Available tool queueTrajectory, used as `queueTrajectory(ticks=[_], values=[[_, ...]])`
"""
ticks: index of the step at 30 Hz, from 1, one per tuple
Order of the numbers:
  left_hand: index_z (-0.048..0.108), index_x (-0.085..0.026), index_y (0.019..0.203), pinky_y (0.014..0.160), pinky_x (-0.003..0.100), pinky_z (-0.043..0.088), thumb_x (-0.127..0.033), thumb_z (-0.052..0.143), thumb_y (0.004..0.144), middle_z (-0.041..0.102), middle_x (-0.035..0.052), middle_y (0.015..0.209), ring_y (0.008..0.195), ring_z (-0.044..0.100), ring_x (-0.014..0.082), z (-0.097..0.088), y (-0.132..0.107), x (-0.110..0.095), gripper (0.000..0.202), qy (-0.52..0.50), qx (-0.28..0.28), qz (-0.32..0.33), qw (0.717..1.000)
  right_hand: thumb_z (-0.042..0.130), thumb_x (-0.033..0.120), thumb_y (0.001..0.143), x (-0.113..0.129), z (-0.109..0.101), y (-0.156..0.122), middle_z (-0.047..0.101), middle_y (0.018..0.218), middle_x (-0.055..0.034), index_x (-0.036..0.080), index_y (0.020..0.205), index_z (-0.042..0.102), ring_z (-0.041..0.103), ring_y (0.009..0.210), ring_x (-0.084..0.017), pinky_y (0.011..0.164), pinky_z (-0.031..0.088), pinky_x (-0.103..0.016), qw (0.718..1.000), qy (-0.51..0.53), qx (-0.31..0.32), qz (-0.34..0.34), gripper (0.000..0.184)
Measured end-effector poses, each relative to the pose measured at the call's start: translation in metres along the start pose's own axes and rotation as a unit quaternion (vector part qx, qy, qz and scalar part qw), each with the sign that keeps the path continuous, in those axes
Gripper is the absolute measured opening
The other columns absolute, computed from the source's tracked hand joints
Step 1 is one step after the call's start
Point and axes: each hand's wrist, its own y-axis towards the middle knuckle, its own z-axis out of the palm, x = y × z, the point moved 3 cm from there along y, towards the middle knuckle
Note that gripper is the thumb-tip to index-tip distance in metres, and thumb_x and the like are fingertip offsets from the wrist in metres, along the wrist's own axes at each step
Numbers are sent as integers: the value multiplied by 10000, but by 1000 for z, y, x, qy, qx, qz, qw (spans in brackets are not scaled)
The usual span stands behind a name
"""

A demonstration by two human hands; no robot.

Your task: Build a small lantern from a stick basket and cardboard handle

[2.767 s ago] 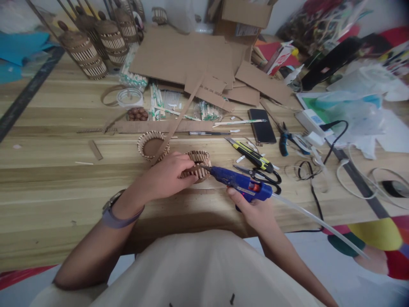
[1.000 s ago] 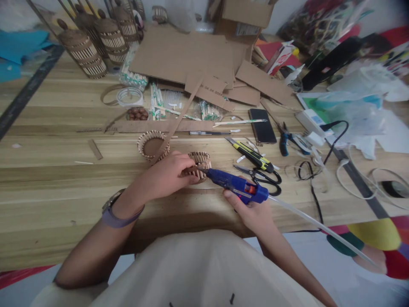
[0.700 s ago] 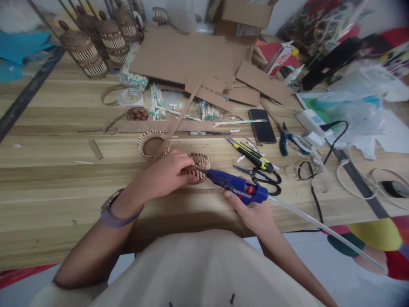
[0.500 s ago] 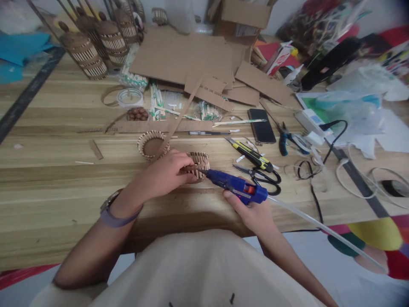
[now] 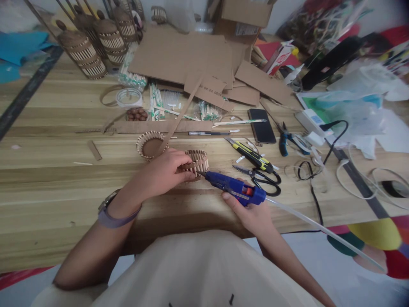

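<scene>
My left hand [image 5: 171,172] is closed in a pinch on a brown cardboard strip [image 5: 183,111], at the side of a small ring of short sticks [image 5: 200,158]. One long part of the strip slants up from behind the hand toward the cardboard sheets. My right hand [image 5: 252,213] grips a blue hot glue gun [image 5: 234,186] with a long clear glue stick [image 5: 319,228] out of its back. The gun's nozzle points left, right by my left fingertips and the ring's near side. A second stick ring with a brown base [image 5: 152,146] lies behind my left hand.
Scissors [image 5: 263,178], a yellow-black utility knife [image 5: 252,155], a phone [image 5: 262,125] and pliers [image 5: 284,140] lie right of the ring. Cardboard sheets [image 5: 179,55] and tape [image 5: 128,98] are farther back. Finished stick lanterns [image 5: 84,55] stand back left; cables [image 5: 311,179] lie right.
The glue gun's nozzle has shifted slightly left and down along the near side of the ring. My left hand keeps its pinch, nearly unmoved.
</scene>
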Motion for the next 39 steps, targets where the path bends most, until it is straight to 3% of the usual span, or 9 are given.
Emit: queueTrajectory(ticks=[15, 21, 39], values=[[534, -200, 709, 762, 328, 395, -327, 615, 882, 571, 11, 785, 854, 539, 220, -6, 1, -2, 230, 2, -31, -33, 999, 668, 567, 808, -12, 0, -3, 653, 611, -16, 262, 686, 634, 660, 627, -235, 582, 550, -334, 999, -27, 18, 1, 330], [553, -197, 708, 726, 314, 375, -318, 624, 871, 555, -1, 758, 810, 535, 206, -5, 2, -1, 216, 1, -47, -35, 998, 668, 525, 806, -9, 1, -4, 591, 554, 9, 270, 644, 567, 598, 537, -204, 507, 501, -310, 1000, -18, 9, -19, 318], [555, -198, 680, 689, 299, 375, -312, 646, 877, 566, -14, 723, 752, 544, 183, -7, 2, -2, 245, 6, -68, -48, 997, 653, 521, 819, -11, 1, -3, 563, 592, -7, 276, 633, 525, 568, 565, -213, 547, 484, -340, 999, -28, -3, -39, 333]])
